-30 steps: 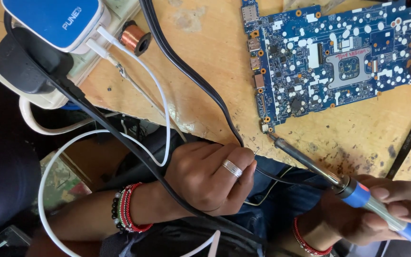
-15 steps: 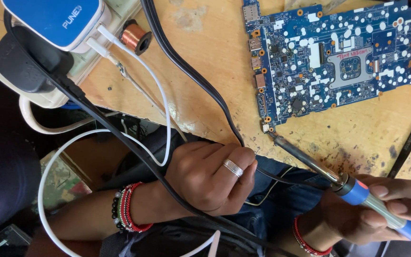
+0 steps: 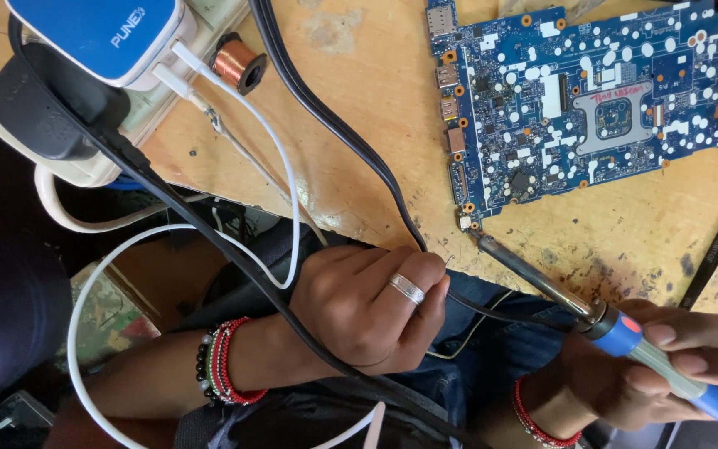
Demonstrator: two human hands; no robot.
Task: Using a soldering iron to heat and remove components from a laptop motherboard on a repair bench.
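Presently right hand [image 3: 666, 374] fingers clamped on blue-handled soldering iron [image 3: 575, 303], metal tip at corner of blue circuit board [image 3: 575, 100] on scuffed wooden bench [image 3: 359, 158]. Left hand [image 3: 367, 308] curled shut, ringed, pinching thin wire [image 3: 467, 333].

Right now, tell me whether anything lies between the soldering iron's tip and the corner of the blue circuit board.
Nothing visible does. The soldering iron, held in the right hand, has its tip right at the lower left corner of the blue circuit board, with only bare wooden bench around it. The black cable passes to the left, clear of the tip.
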